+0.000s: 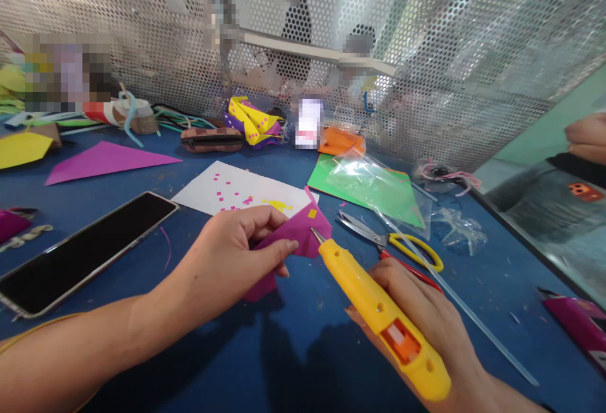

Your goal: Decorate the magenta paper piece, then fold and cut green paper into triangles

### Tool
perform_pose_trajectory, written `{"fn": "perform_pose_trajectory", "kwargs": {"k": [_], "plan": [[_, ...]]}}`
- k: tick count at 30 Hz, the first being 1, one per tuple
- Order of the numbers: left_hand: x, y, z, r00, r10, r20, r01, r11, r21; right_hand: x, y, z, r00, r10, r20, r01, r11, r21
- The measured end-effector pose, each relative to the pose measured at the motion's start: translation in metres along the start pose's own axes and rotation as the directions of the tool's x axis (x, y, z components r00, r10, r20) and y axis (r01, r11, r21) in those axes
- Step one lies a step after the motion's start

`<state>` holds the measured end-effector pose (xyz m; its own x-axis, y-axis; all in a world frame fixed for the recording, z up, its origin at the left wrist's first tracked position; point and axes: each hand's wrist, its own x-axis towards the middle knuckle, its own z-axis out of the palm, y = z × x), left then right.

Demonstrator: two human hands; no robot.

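My left hand (241, 245) pinches a folded piece of purple paper (310, 239) between thumb and fingers, above the blue table. One small yellow square (312, 213) lies on the paper's face. My right hand (416, 312) is wrapped round a yellow hot glue gun (364, 293), whose metal nozzle points at the paper, close to the yellow square. Whether the tip touches the paper, I cannot tell. Behind them a white sheet (255, 182) carries several small pink squares and a cluster of yellow bits (276, 205). Scissors (362, 228) with yellow and red handles lie beyond my right hand.
A clear glue stick (478, 321) lies right of my hand. Green sheets (364, 189) under plastic, a purple sheet (108, 161), a large dark-screened phone (89, 249) and a yellow-and-purple paper model (253, 122) surround the work. A perforated metal screen (165, 21) closes the back.
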<state>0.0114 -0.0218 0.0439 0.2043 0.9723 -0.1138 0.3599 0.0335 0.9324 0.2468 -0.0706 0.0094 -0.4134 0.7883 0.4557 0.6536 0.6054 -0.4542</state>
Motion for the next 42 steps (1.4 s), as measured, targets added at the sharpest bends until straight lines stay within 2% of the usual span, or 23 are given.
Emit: {"fn": "perform_pose_trajectory", "kwargs": {"k": [8, 22, 36, 42], "plan": [[0.0012, -0.0004, -0.0006, 1.000, -0.019, 0.012, 0.019, 1.000, 0.011, -0.0006, -0.0024, -0.0008, 1.000, 0.023, 0.017, -0.023, 1.000, 0.003], [0.0002, -0.0003, -0.0001, 1.000, 0.019, 0.007, -0.019, 1.000, 0.008, -0.0006, -0.0011, 0.0004, 1.000, 0.008, 0.002, -0.008, 1.000, -0.027], [0.0004, -0.0012, -0.0005, 1.000, -0.008, -0.007, 0.008, 1.000, 0.027, -0.0006, -0.0016, -0.0002, 0.999, 0.035, 0.008, -0.035, 0.998, -0.046], [0.0015, -0.0008, 0.0002, 1.000, -0.004, -0.004, 0.004, 1.000, 0.007, 0.0006, -0.0016, -0.0004, 1.000, 0.006, -0.008, -0.007, 0.999, -0.047]]}}
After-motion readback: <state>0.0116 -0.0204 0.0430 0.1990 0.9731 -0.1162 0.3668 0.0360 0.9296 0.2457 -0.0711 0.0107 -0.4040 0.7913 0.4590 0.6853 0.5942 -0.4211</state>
